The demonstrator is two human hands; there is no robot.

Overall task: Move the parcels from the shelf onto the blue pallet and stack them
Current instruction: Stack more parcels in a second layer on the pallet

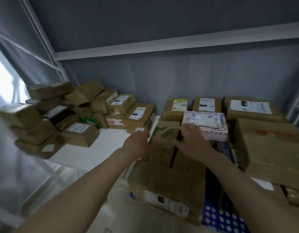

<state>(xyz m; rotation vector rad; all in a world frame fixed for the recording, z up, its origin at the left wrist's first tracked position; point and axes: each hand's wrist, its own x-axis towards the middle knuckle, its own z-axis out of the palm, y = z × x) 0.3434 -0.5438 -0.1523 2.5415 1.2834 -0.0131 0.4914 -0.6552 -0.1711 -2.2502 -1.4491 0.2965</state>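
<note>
- brown cardboard box [164, 148], green print on top
- pink patterned box [206, 126], small doodle print
- blue pallet [224, 217], pale round dot pattern
- brown parcels [49, 115], white labels
- grey wall [162, 76]
- white surface [98, 148]

2 bare forearms reach in from the bottom edge, no sleeve showing on either as far as the frame goes. the left hand [137, 145] and right hand [190, 142] wear no gloves; no ring, watch or band shows on the wrists. motion blur softens the fingers.
</note>
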